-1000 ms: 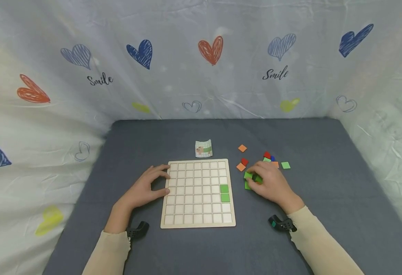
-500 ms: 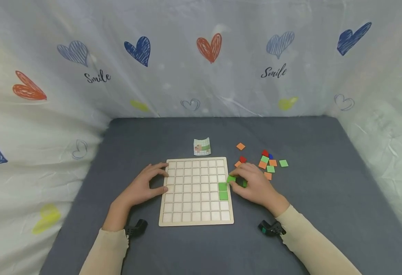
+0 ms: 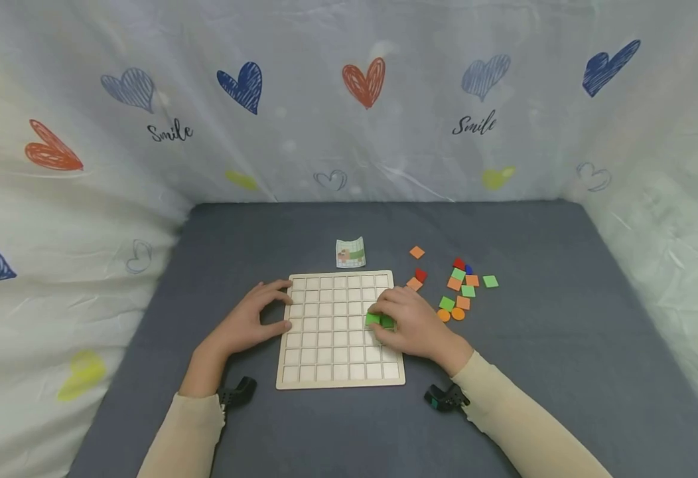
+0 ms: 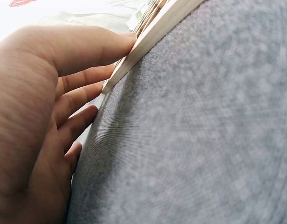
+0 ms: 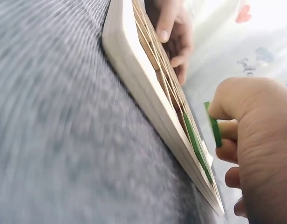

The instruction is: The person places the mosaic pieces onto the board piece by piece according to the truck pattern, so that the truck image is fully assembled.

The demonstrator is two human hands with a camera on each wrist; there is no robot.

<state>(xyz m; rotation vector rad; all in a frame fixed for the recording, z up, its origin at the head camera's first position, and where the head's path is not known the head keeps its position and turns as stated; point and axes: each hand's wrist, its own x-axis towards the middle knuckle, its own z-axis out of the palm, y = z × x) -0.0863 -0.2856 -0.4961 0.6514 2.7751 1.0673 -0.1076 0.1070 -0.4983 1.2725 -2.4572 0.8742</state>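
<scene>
A wooden grid board [image 3: 340, 384] lies flat on the dark cloth. My left hand [image 3: 244, 325] touches its left edge with thumb and fingertips, the fingers spread and relaxed; the left wrist view shows the thumb on the board's rim [image 4: 150, 42]. Over the right part of the board, my right hand [image 3: 413, 325] pinches a green square tile [image 3: 372, 320] between thumb and fingers. In the right wrist view that tile [image 5: 214, 125] is held above the board [image 5: 148, 100], where green tiles [image 5: 195, 144] sit in cells, partly hidden by the right hand in the head view.
Right of the board lie loose tiles: green squares [image 3: 490, 281], orange squares [image 3: 463, 303], orange discs [image 3: 458, 314], red pieces [image 3: 459, 263] and a blue piece [image 3: 469, 269]. A small printed card [image 3: 350, 253] lies behind the board. A patterned curtain [image 3: 415, 99] hangs behind the table.
My right hand has moved left from the loose tiles to over the board, carrying a green tile. Orange discs and a green square are uncovered where it was. The left hand stays at the board's edge.
</scene>
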